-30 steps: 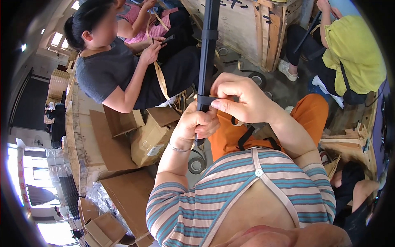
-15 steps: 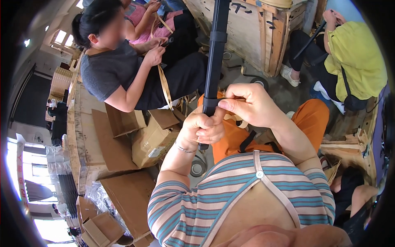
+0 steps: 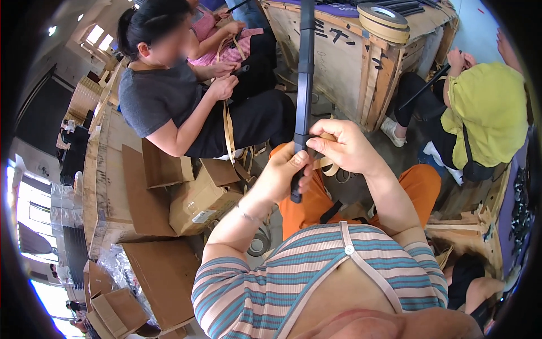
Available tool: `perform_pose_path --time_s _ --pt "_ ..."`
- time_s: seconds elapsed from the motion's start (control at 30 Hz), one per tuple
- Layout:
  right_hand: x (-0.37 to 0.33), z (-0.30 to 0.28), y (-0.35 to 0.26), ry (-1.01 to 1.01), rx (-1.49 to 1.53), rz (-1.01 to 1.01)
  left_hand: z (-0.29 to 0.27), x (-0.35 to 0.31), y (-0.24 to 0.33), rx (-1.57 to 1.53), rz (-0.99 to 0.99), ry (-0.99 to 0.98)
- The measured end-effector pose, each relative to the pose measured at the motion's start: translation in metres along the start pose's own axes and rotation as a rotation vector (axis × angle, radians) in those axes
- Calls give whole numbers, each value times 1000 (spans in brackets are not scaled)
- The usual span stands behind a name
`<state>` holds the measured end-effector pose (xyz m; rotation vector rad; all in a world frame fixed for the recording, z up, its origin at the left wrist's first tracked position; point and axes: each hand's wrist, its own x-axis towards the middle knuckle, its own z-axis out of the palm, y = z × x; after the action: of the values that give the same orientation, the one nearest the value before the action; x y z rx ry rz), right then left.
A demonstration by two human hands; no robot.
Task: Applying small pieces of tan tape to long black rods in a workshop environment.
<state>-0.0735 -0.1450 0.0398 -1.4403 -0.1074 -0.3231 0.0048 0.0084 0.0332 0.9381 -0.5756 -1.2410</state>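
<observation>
Black bar (image 3: 304, 101) held in front of your belly

Your left hand (image 3: 280, 174) is curled around the bar near its low end. Your thumb lies along the front, and the tips of your fingers poke out on the other side and look a bit blurry. Just above it, your right hand (image 3: 348, 148) is pinched small, with the thumb and first finger close together on a thin black band (image 3: 302, 137). That band sits around the bar. Loops of tan tape (image 3: 324, 163) hang just below your right hand.

The bar stands up long and straight, and its top goes out of sight. Its low end is over your orange trousers (image 3: 420, 189).

On your left are an open brown cardboard box (image 3: 206, 198) and some crinkly clear plastic (image 3: 121, 265). Past them sits a person in a grey top (image 3: 155, 101), with a tan strip (image 3: 228, 133) hanging below their hands.

Ahead of you is a big wooden crate (image 3: 339, 65) with fat tape rolls (image 3: 385, 25) on top. Over on your right, a person in a yellow top (image 3: 485, 113) holds a black rod (image 3: 426, 87).
</observation>
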Motion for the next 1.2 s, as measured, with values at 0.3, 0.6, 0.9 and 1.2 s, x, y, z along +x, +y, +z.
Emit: perform_pose_path --time_s 0.3,0.6,0.9,1.2 --pt "-5 13 -14 150 -440 -10 -4 8 -6 315 371 375" --pt "-11 20 -9 221 -382 26 -1 7 -6 319 365 359" --pt "20 -2 50 500 -868 -80 13 -7 -13 139 107 111" --pt "-7 -23 34 312 208 169 9 8 -18 334 184 -7"
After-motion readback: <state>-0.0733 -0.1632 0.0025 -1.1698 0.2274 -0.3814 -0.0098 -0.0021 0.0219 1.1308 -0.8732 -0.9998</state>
